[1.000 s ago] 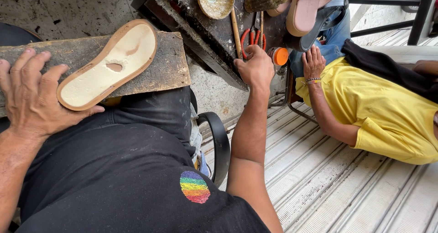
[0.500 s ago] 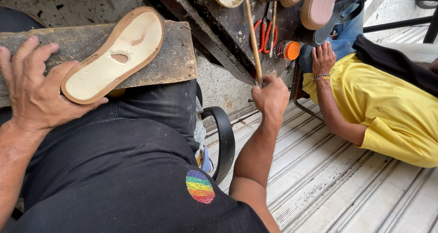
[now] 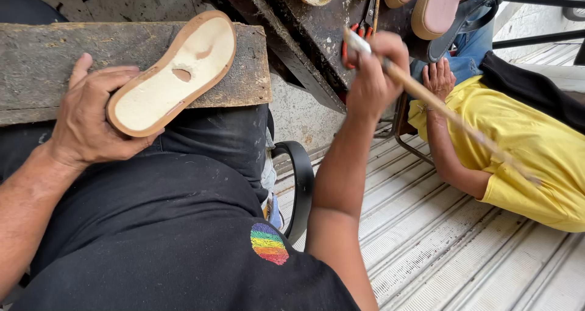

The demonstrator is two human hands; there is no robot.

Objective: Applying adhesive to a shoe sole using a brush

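1. Since before, the right hand [image 3: 373, 73] has lifted the brush [image 3: 426, 98] up off the far bench [image 3: 317, 31].
2. It grips the brush tight.
3. On the left, the left hand [image 3: 91, 119] lies open, pressing the sole [image 3: 173, 73] on the board [image 3: 55, 61].

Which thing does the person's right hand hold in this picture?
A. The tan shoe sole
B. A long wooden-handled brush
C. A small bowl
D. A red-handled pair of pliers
B: the right hand grips a long wooden-handled brush, while the left hand rests against the shoe sole on the wooden board.
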